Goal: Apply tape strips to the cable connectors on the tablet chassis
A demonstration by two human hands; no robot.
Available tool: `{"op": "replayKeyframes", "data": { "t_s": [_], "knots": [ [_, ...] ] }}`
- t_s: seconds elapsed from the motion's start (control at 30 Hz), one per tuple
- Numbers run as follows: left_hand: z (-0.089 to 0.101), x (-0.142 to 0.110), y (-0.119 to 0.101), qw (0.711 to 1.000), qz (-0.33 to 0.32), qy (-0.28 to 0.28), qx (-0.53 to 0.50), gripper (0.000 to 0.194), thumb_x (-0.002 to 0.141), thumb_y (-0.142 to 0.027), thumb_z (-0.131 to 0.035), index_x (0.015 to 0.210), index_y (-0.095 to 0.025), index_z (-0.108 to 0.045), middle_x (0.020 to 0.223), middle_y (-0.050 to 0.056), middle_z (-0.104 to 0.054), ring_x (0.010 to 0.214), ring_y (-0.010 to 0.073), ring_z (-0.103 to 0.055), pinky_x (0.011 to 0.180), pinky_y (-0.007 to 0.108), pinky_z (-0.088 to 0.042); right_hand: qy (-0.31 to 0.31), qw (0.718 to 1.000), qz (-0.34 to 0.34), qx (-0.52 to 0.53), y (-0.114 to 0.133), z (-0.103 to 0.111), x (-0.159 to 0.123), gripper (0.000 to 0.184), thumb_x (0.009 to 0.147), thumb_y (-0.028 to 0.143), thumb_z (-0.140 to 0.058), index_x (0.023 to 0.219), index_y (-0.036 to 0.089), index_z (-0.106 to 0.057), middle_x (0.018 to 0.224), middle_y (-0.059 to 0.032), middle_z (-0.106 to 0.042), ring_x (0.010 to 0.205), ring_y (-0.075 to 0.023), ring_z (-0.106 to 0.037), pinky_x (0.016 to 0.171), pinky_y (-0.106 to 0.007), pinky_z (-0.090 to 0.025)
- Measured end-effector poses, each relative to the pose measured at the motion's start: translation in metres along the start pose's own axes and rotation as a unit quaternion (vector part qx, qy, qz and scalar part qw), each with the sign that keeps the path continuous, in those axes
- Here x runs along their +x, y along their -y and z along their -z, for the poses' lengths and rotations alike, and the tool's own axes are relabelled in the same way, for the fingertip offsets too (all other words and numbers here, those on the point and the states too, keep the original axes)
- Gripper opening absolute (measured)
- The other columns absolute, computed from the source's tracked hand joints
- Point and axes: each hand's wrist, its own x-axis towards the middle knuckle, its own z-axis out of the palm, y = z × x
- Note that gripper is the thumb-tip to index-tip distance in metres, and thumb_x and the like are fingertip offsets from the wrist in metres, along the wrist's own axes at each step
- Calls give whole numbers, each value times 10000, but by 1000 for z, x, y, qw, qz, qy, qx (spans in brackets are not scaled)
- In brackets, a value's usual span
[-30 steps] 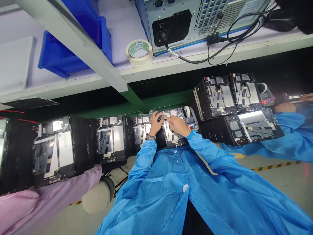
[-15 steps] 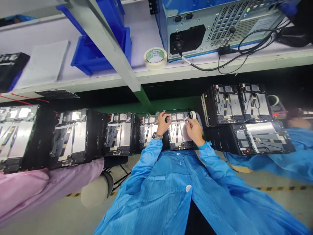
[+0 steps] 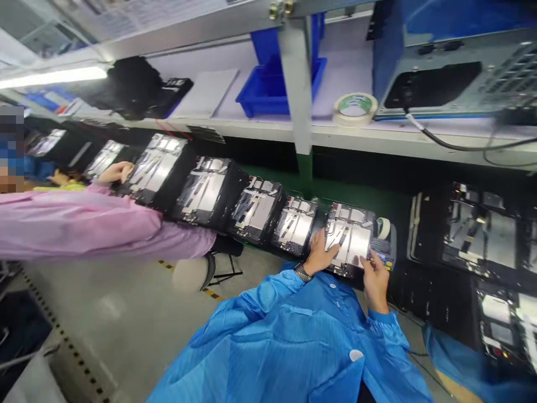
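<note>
In front of me is an opened tablet (image 3: 356, 242), its silver battery area, flat cables and circuit board exposed. My left hand (image 3: 321, 256), with a watch at the wrist, grips its left edge, the thumb lying over the front. On the lower right edge, the fingers and thumb of my right hand (image 3: 375, 277) close on the tablet. Right beside it stands a grey tape dispenser (image 3: 386, 246) carrying a white tape roll (image 3: 383, 228). Another opened tablet (image 3: 295, 225) sits close to my left hand.
Stacks of opened tablets (image 3: 255, 210) run along the bench to the left, and another tablet stack (image 3: 480, 232) stands at right. A co-worker's pink sleeve (image 3: 84, 224) reaches in from the left. The shelf holds a blue bin (image 3: 264, 92), tape roll (image 3: 354, 109) and computer case (image 3: 436, 84).
The view has swung left, so the bench appears farther right. My hands have moved from the upper part of the tablet down to its side edges.
</note>
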Motion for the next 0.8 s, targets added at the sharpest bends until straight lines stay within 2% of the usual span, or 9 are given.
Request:
{"op": "replayKeyframes", "data": {
  "t_s": [0.1,0.2,0.3,0.37,0.47,0.53,0.6,0.7,0.8],
  "knots": [
    [38,-9,-32,998,-48,-30,-12,857,982,-628,-577,1704,-272,-281,1670,164,-429,1588,335,-380,1344,515,-282,15,999,-20,43,32,-7,-14,615,760,483,-787,1327,251,-728,1193,-83,-776,1157,-320,-719,1041,-517,-575],
    [103,-19,-56,992,-86,-93,7,717,1024,-609,-532,1650,-276,-422,1593,139,-527,1520,319,-475,1318,481,-342,124,984,-41,124,67,-29,-18,682,745,462,-866,1374,303,-657,1202,-80,-764,1117,-291,-745,1029,-499,-599],
    [182,-25,-64,979,-120,-156,44,565,1049,-550,-527,1526,-254,-593,1455,116,-653,1403,304,-584,1280,475,-393,303,931,-81,184,105,-75,-16,716,722,439,-920,1362,320,-622,1058,-56,-779,973,-270,-776,943,-476,-629],
    [229,-26,-63,971,-125,-189,73,527,1030,-522,-592,1459,-223,-656,1415,114,-689,1368,318,-609,1264,483,-406,395,888,-103,213,129,-114,-15,675,704,417,-941,1291,282,-637,1022,-57,-786,922,-262,-776,904,-454,-629],
    [278,-25,-57,950,-100,-272,118,485,1020,-501,-622,1380,-187,-708,1362,132,-715,1330,346,-633,1223,498,-436,422,862,-122,253,156,-171,-17,666,642,379,-963,1195,251,-614,932,-27,-781,819,-233,-754,785,-386,-618],
    [294,-24,-52,933,-82,-308,168,500,1032,-490,-601,1400,-163,-688,1365,161,-702,1323,369,-632,1194,517,-453,432,856,-133,251,165,-203,-20,666,627,364,-950,1174,242,-590,874,-6,-765,758,-216,-727,684,-336,-581],
    [298,-25,-50,914,-64,-330,225,541,1030,-477,-601,1447,-135,-640,1389,197,-675,1342,392,-608,1186,542,-450,435,857,-146,237,168,-227,-24,645,637,358,-920,1166,237,-571,854,4,-755,722,-197,-704,640,-305,-544],
    [293,-28,-47,887,-58,-352,294,555,1036,-451,-582,1485,-123,-585,1436,218,-630,1377,386,-565,1200,552,-434,424,868,-145,214,165,-251,-31,617,663,348,-877,1170,234,-545,873,7,-746,715,-178,-686,628,-277,-509],
    [285,-31,-41,872,-90,-361,318,498,1046,-418,-564,1461,-144,-591,1462,202,-610,1403,348,-538,1212,518,-435,403,889,-126,177,159,-267,-35,601,717,368,-846,1202,239,-515,889,5,-729,723,-180,-677,625,-276,-497]
  ]
}}
